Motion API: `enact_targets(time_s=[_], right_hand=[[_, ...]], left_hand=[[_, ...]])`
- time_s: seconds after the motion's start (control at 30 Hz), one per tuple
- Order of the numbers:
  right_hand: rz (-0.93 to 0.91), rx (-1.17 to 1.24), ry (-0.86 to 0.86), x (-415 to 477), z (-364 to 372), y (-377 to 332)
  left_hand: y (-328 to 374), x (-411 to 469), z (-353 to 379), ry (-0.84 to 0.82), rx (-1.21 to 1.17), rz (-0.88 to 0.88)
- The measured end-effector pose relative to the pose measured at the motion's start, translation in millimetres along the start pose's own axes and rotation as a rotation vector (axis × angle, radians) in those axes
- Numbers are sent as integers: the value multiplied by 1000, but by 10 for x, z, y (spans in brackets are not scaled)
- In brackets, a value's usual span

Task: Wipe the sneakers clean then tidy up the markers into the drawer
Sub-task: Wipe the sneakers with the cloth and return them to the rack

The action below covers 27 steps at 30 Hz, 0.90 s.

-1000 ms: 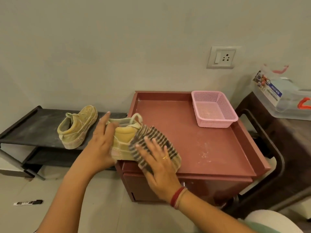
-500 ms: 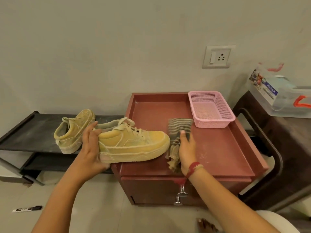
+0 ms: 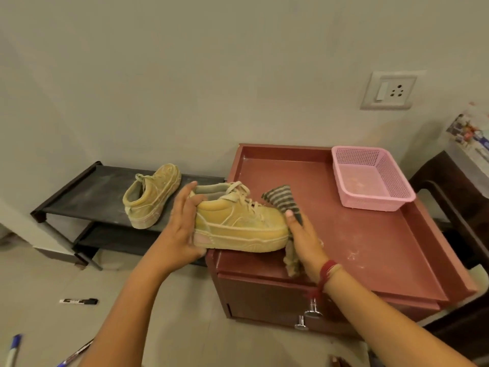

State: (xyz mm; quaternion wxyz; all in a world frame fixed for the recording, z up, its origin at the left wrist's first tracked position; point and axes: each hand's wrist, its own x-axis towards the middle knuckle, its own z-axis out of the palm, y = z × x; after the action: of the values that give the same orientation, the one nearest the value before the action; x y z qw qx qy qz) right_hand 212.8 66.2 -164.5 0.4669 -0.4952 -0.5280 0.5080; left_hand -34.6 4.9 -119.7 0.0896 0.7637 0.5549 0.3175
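A tan sneaker [image 3: 238, 226] lies on its sole at the left front corner of the red cabinet top [image 3: 370, 247], toe pointing right. My left hand [image 3: 182, 229] grips its heel. My right hand [image 3: 304, 237] holds a striped cloth [image 3: 283, 200] against the toe; part of the cloth hangs below the hand. The second tan sneaker [image 3: 150, 197] stands on the black shoe rack [image 3: 87, 192] at left. A black marker [image 3: 79, 301] lies on the floor, with two blue-capped markers [image 3: 13, 348] at the bottom left. Two drawer knobs [image 3: 307, 316] show on the cabinet front.
A pink mesh basket [image 3: 370, 181] sits at the back right of the cabinet top. A dark chair [image 3: 463, 207] and a plastic box stand to the right. A wall socket [image 3: 389, 91] is above.
The sneaker was turned from heel-on to side-on, toe to the right. My right hand took the cloth off the shoe, set it on the cabinet top, then brought it back to the toe.
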Motion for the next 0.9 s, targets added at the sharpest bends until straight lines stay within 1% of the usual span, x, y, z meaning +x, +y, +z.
enact_targets(time_s=[0.1,0.13,0.17,0.2,0.23,0.27,0.3,0.37,0.4,0.43,0.47,0.5,0.57,0.67,0.73,0.83,0.87,0.9], right_hand=[[285,408,75,137,-171,-154],[313,543,129,177,-257,-199],[279,640,180,192,-333,-250],[195,628,219,177,-382,-314],[85,557,239,106,-386,-394],[-20,417,216,2,-349,-449],[-113,269,148,-133,-274,-468],[-345,-221,-56,-397,-104,-391],[-458,-509,-123,-444,-60,-268],[-557,-738,-134,-445,-38,-162],[-597,-852,-118,-391,-58,-74],[-591,-864,-102,-326,-75,-51],[-530,-716,-82,-196,-68,-104],[-342,-347,-38,-68,-23,-167],[-190,-99,-17,-3,-35,-221],[121,194,-10,124,-158,-252],[195,269,34,164,-202,-252],[226,318,101,196,-247,-257]], left_hand=[[-37,6,0,15,-78,-50],[-46,5,-9,11,-109,-75],[-54,8,-19,3,-131,-95],[-62,17,-28,-7,-143,-108],[-65,26,-37,-16,-149,-118],[-63,35,-44,-19,-155,-126],[-61,45,-54,-19,-163,-135],[-57,57,-75,-28,-177,-147],[-63,60,-82,-32,-180,-147],[-71,59,-88,-36,-183,-147],[-81,58,-90,-39,-190,-149],[-90,56,-87,-38,-203,-155],[-105,46,-76,-24,-240,-178],[-110,39,-64,-15,-259,-188],[-100,38,-60,-14,-253,-179],[-84,30,-58,-7,-231,-187],[-72,26,-62,-5,-222,-192],[-58,22,-72,-7,-210,-194]])
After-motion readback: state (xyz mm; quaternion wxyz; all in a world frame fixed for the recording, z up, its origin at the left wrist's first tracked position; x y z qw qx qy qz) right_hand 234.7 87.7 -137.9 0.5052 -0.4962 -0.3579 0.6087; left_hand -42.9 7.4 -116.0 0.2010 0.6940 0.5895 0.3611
